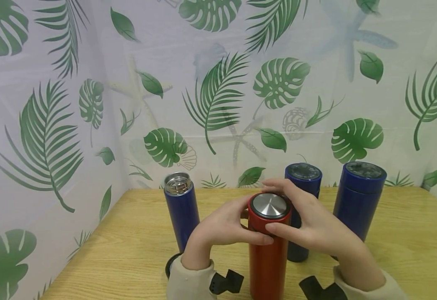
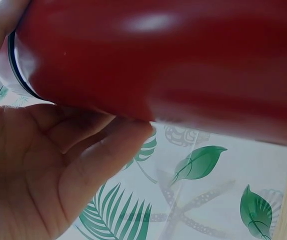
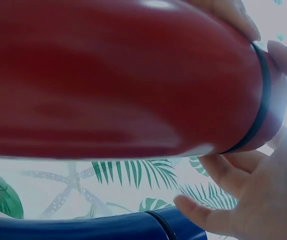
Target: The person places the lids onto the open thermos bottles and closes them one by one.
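Note:
An upright red thermos flask (image 1: 267, 262) with a brushed silver-topped lid (image 1: 270, 205) stands in front, between both hands. My left hand (image 1: 226, 223) curls round its upper body, the thumb across the front below the lid. Slightly higher, my right hand (image 1: 314, 221) grips the lid, its thumb in front and fingers behind. In the right wrist view a black ring (image 3: 264, 95) marks the seam between lid and body, with the right thumb on the lid side. The left wrist view shows the left fingers (image 2: 118, 145) bent against the red body.
A blue flask (image 1: 182, 212) stands left, its steel mouth uncovered. Two blue flasks, one close behind the right hand (image 1: 304, 171) and one further right (image 1: 359, 200), have dark tops. A dark round edge (image 1: 169, 266) shows beside the left sleeve. Behind the wooden table (image 1: 128, 237) hangs a leaf-print sheet.

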`<state>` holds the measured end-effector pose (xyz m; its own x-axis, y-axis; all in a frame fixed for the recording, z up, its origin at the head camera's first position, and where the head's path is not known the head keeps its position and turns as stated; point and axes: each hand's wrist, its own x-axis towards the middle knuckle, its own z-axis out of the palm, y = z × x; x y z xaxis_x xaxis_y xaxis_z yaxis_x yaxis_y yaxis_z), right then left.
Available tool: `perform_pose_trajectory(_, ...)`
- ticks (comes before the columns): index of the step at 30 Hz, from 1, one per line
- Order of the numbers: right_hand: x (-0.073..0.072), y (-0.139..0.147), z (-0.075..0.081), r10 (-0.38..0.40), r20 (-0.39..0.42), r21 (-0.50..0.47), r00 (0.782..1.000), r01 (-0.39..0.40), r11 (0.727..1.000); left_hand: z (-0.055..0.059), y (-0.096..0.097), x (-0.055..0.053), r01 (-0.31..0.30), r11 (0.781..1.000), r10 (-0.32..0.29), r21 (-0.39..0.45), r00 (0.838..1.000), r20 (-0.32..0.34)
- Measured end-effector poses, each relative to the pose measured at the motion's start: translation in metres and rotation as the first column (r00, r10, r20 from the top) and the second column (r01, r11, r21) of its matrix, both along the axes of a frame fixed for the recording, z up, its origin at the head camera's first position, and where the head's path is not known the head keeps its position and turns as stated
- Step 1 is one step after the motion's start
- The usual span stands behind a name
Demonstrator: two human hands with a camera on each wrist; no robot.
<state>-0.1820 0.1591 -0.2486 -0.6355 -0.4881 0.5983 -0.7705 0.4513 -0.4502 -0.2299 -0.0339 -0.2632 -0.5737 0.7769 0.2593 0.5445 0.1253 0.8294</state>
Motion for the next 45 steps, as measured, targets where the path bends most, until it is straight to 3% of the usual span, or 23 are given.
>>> perform_pose_trajectory(5,0.000,-0.005,-0.002,-0.138,-0.013,0.001,0.990,0.138,0.990,0.000,0.000,0.000,-0.004,1.000,0.004,-0.014,1.000,-0.026)
perform_pose_trajectory(9,-0.001,-0.007,-0.003,-0.173,-0.031,0.008,0.984,0.173,0.985,0.001,0.000,0.001,-0.012,1.000,0.011,-0.026,0.999,-0.035)
perform_pose_trajectory(22,0.002,0.002,0.001,0.033,-0.024,-0.016,0.999,-0.034,0.999,0.002,0.001,0.002,-0.018,1.000,0.019,-0.020,1.000,0.018)
perform_pose_trajectory(26,0.002,0.001,0.001,0.001,-0.025,-0.013,1.000,-0.002,1.000,0.002,0.001,0.002,-0.013,1.000,0.013,-0.016,1.000,0.009)
perform_pose_trajectory(32,0.000,-0.004,-0.002,-0.132,0.000,-0.012,0.991,0.132,0.991,0.002,0.000,0.001,-0.004,1.000,0.004,-0.013,1.000,-0.023)
perform_pose_trajectory(37,-0.002,-0.008,-0.003,-0.203,-0.023,0.000,0.979,0.203,0.979,0.002,0.000,0.001,-0.033,0.999,0.031,-0.038,0.999,-0.039)
perform_pose_trajectory(41,-0.002,-0.007,-0.003,-0.196,-0.030,0.013,0.980,0.196,0.981,0.002,0.000,0.001,-0.031,0.999,0.030,-0.037,0.999,-0.034)
perform_pose_trajectory(45,-0.001,-0.004,-0.003,-0.099,-0.013,0.004,0.995,0.099,0.995,0.002,0.000,0.001,-0.020,0.999,0.020,-0.030,1.000,-0.020)
